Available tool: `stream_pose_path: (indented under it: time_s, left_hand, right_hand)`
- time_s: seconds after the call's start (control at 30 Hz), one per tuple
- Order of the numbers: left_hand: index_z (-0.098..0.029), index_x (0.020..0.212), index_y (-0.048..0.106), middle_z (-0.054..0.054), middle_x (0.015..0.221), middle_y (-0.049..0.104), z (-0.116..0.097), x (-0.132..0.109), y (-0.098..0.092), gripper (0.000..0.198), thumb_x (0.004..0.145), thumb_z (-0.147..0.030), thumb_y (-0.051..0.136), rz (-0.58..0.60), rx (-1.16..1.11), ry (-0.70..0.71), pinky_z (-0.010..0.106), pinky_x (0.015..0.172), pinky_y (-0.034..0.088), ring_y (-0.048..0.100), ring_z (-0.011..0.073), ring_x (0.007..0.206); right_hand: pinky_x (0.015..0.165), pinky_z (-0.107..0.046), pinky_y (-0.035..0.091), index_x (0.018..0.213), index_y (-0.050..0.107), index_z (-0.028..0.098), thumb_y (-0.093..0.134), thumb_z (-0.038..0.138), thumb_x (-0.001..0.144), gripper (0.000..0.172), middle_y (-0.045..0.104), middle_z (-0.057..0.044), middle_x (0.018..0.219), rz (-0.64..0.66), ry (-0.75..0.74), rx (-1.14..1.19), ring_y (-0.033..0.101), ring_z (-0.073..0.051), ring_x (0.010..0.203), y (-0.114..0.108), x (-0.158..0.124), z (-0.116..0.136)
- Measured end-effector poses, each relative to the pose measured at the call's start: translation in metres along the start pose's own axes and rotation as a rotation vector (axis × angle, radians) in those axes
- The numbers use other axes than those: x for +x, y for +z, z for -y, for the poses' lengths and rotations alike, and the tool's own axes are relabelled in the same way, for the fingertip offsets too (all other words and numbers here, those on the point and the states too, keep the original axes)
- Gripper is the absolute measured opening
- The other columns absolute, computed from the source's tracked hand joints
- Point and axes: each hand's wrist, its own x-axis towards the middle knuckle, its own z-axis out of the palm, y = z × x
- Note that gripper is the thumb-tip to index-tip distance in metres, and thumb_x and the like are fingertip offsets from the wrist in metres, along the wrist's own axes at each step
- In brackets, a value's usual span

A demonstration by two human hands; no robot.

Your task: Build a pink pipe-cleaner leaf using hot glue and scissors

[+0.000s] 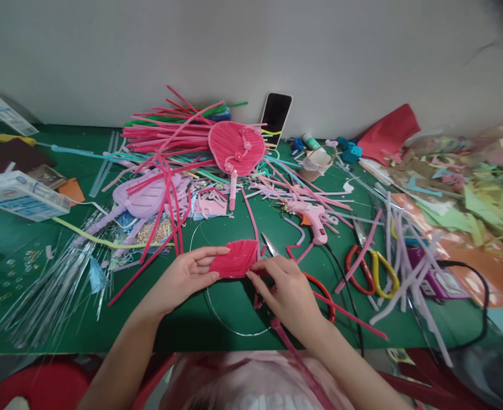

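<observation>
Pinched between the thumb and fingers of my left hand [193, 267] is a flat red panel of pipe cleaners [236, 259] laid side by side. The fingertips of my right hand [287, 290] are closed at the panel's right edge, where a long pink-red pipe cleaner [251, 219] runs upward. Whether the right fingers grip the panel or that strand is hard to make out. Partly under my right hand lie scissors with orange-red handles [326, 293]. Farther back rests a finished pink pipe-cleaner fan [236, 148] with small flowers and a handle.
A pink glue gun [313, 219] lies right of centre, its black cord trailing forward. Two more scissors handles, red and yellow [379, 276], are farther right. A phone [277, 117] leans on the wall. Silver wires [54, 290] and a lilac fan [142, 193] lie left; paper scraps [490, 205] right.
</observation>
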Motion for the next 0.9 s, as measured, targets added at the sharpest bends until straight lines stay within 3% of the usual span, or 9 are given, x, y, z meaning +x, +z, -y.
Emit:
stream_pose_path:
  time_s: [0.17, 0.33, 0.47, 0.57, 0.7, 0.8, 0.87, 0.9]
  left_hand:
    - [-0.023, 0.125, 0.063, 0.008, 0.127, 0.069, 0.000, -0.001, 0.000, 0.039, 0.086, -0.026, 0.069, 0.039, -0.041, 0.015, 0.033, 0.096, 0.050, 0.066, 0.0236, 0.112]
    - [-0.025, 0.123, 0.059, 0.003, 0.099, 0.072, 0.001, -0.001, 0.000, 0.029, 0.096, -0.036, 0.054, 0.019, -0.139, -0.009, 0.032, 0.093, 0.050, 0.067, 0.0180, 0.095]
    - [-0.024, 0.092, 0.058, -0.004, 0.083, 0.057, 0.003, 0.000, 0.000, 0.015, 0.095, -0.039, 0.054, -0.089, -0.075, 0.012, 0.021, 0.079, 0.048, 0.057, 0.0112, 0.078]
    - [-0.021, 0.076, 0.051, -0.005, 0.074, 0.043, 0.003, 0.001, 0.000, 0.022, 0.093, -0.034, 0.054, -0.119, 0.011, 0.034, 0.019, 0.070, 0.043, 0.045, 0.0107, 0.069]
    - [-0.020, 0.065, 0.041, -0.005, 0.068, 0.039, 0.001, 0.003, 0.002, 0.031, 0.093, -0.032, 0.048, -0.130, 0.040, 0.050, 0.020, 0.061, 0.039, 0.039, 0.0115, 0.063]
    - [-0.021, 0.075, 0.048, -0.006, 0.067, 0.043, -0.002, 0.005, 0.006, 0.027, 0.094, -0.041, 0.050, -0.160, 0.055, 0.051, 0.020, 0.058, 0.039, 0.043, 0.0110, 0.061]
    - [-0.023, 0.101, 0.054, -0.005, 0.070, 0.054, -0.005, 0.006, 0.011, 0.026, 0.089, -0.045, 0.059, -0.122, 0.036, 0.010, 0.022, 0.060, 0.044, 0.054, 0.0128, 0.064]
    - [-0.025, 0.116, 0.051, -0.004, 0.074, 0.061, -0.007, 0.007, 0.013, 0.039, 0.086, -0.046, 0.064, -0.090, 0.025, -0.016, 0.024, 0.063, 0.048, 0.060, 0.0153, 0.068]
  right_hand:
    - [0.074, -0.032, 0.051, 0.090, 0.065, 0.019, 0.058, 0.022, 0.093, 0.008, 0.071, -0.005, 0.083, 0.016, 0.019, 0.019, 0.065, -0.020, 0.079, 0.002, 0.000, -0.001]
    - [0.074, -0.031, 0.051, 0.091, 0.065, 0.019, 0.058, 0.022, 0.093, 0.008, 0.071, -0.004, 0.084, 0.024, 0.027, 0.025, 0.066, -0.020, 0.079, 0.004, -0.001, -0.002]
    - [0.074, -0.031, 0.051, 0.092, 0.064, 0.020, 0.057, 0.022, 0.093, 0.007, 0.071, -0.004, 0.084, 0.034, 0.032, 0.031, 0.065, -0.019, 0.079, 0.004, -0.001, -0.002]
    - [0.074, -0.031, 0.051, 0.092, 0.064, 0.020, 0.057, 0.021, 0.093, 0.008, 0.070, -0.004, 0.085, 0.042, 0.035, 0.040, 0.065, -0.019, 0.079, 0.004, 0.000, -0.001]
    - [0.071, -0.029, 0.050, 0.091, 0.064, 0.020, 0.056, 0.020, 0.094, 0.009, 0.070, -0.004, 0.084, 0.043, 0.021, 0.053, 0.065, -0.019, 0.077, 0.003, 0.001, 0.001]
    - [0.069, -0.028, 0.049, 0.089, 0.064, 0.019, 0.055, 0.019, 0.094, 0.010, 0.069, -0.004, 0.082, 0.057, -0.001, 0.037, 0.065, -0.018, 0.074, 0.002, 0.002, 0.003]
    - [0.065, -0.027, 0.048, 0.088, 0.064, 0.019, 0.055, 0.019, 0.093, 0.010, 0.067, -0.003, 0.080, 0.069, -0.016, 0.022, 0.064, -0.017, 0.071, 0.001, 0.003, 0.005]
    - [0.063, -0.027, 0.047, 0.087, 0.064, 0.019, 0.056, 0.019, 0.093, 0.010, 0.067, -0.003, 0.080, 0.072, -0.023, 0.017, 0.063, -0.017, 0.070, 0.001, 0.003, 0.005]
